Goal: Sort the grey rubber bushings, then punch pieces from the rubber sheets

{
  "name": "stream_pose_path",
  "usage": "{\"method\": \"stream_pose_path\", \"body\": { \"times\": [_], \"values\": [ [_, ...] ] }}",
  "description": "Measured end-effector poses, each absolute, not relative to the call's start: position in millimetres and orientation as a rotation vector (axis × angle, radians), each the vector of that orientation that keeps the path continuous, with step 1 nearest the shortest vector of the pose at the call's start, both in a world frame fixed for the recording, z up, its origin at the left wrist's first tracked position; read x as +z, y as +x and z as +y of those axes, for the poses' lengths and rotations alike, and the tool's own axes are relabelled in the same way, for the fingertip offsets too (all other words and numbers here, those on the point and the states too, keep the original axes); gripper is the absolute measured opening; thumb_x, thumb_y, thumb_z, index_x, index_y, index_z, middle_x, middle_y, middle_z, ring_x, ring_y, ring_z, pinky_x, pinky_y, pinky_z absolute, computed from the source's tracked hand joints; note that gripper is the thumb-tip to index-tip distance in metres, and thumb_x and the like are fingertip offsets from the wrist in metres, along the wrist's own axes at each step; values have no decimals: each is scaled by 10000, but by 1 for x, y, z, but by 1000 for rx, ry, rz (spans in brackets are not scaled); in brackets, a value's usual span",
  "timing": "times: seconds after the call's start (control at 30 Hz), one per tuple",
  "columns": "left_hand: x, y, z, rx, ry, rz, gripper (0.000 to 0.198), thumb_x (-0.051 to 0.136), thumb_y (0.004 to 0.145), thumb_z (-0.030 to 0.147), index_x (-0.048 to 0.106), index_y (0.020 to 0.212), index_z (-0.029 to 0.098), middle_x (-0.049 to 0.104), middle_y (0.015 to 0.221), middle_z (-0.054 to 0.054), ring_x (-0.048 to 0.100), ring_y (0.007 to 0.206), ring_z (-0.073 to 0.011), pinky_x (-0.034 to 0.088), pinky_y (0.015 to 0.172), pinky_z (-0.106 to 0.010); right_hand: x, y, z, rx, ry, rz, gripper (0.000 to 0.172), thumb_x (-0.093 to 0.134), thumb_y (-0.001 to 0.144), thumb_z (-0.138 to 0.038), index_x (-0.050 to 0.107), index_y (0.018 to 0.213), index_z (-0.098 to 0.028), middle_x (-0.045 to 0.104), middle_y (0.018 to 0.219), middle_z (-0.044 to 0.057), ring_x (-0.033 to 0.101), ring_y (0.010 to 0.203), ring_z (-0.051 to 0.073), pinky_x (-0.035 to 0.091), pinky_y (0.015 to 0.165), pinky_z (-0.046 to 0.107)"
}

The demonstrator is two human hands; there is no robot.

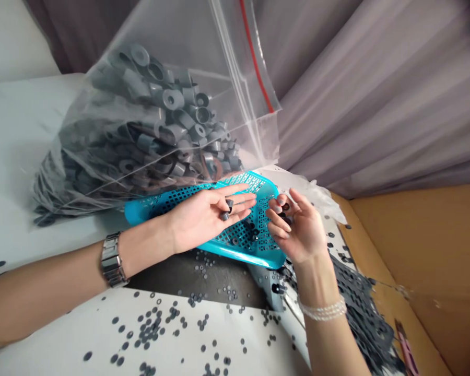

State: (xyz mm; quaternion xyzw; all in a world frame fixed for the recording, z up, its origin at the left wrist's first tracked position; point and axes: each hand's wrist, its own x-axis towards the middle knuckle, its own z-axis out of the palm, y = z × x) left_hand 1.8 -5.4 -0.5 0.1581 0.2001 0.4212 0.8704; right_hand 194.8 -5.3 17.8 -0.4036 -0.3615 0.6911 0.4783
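Note:
My left hand [203,216] lies palm up over a turquoise perforated tray [243,243], fingers stretched out, with two small grey cylinders [226,209] resting on them. My right hand [297,230] hovers just right of it over the tray's right end, fingers curled round small dark ring-shaped parts [285,209]. A metal watch sits on my left wrist and a pearl bracelet on my right.
A large clear zip bag [149,120] full of grey plastic rings leans behind the tray. Small dark discs [152,324] are scattered over the white table. Dark punched sheets [360,313] lie at the right beside a cardboard box wall [426,250]. Grey curtains hang behind.

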Motion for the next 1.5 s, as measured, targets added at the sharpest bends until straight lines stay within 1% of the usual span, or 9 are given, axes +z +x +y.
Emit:
{"method": "stream_pose_path", "body": {
  "times": [0.13,0.23,0.37,0.47,0.8,1.03,1.2,1.3,1.5],
  "values": [
    [-3,3,-8,861,400,340,754,385,688,-78,331,1425,70,610,1252,-133,516,1220,-186,365,1069,-323,20,184,-17,1491,-1143,-1178,165,571,869,-335,658,898,-199,396,570,-72,156,400,37,105,363,195],
    [-5,4,-9,870,435,331,790,380,696,-81,276,1457,104,649,1184,-106,551,1164,-162,359,1068,-327,22,175,-27,1197,-1306,-1502,223,571,881,-328,682,1036,-212,426,566,-58,263,438,56,207,397,201],
    [-2,3,-11,868,483,361,827,380,689,-90,243,1473,136,674,1117,-83,601,1009,-121,390,999,-277,24,166,-34,815,-1349,-1813,206,609,856,-298,710,1018,-221,644,791,12,415,572,94,358,532,243],
    [0,2,-12,834,521,381,829,395,695,-72,240,1476,158,660,1150,-89,592,1001,-127,404,931,-257,25,162,-35,764,-1333,-1906,219,622,843,-268,703,1041,-218,682,924,26,437,601,100,376,559,249],
    [2,2,-13,820,516,437,787,379,681,-78,326,1443,114,677,1084,-116,583,1049,-161,415,883,-239,22,161,-34,854,-1333,-1920,184,608,847,-226,701,1005,-221,634,829,12,423,624,115,380,593,255],
    [3,3,-13,821,498,450,793,376,682,-78,303,1449,108,671,1092,-114,601,1036,-161,390,984,-298,17,162,-31,976,-1357,-1733,146,673,802,-277,697,923,-197,389,610,-49,338,569,90,309,519,221],
    [2,3,-10,836,383,387,754,370,675,-84,336,1417,43,658,1122,-142,583,1113,-163,389,1039,-291,17,170,-26,1515,-1155,-1249,86,652,811,-272,618,846,-201,246,545,-94,142,437,51,133,381,184],
    [4,3,-8,844,300,406,745,355,658,-92,335,1398,-4,634,1162,-171,560,1169,-177,405,1041,-271,20,178,-24,1771,-985,-935,116,614,791,-231,531,726,-182,290,597,-81,105,430,38,111,348,165],
    [8,3,-7,833,260,403,724,364,675,-70,331,1394,5,569,1268,-197,511,1237,-212,419,1041,-282,21,184,-20,1768,-948,-832,213,446,796,-348,580,782,-183,466,667,-10,290,412,55,159,343,188]
  ]
}}
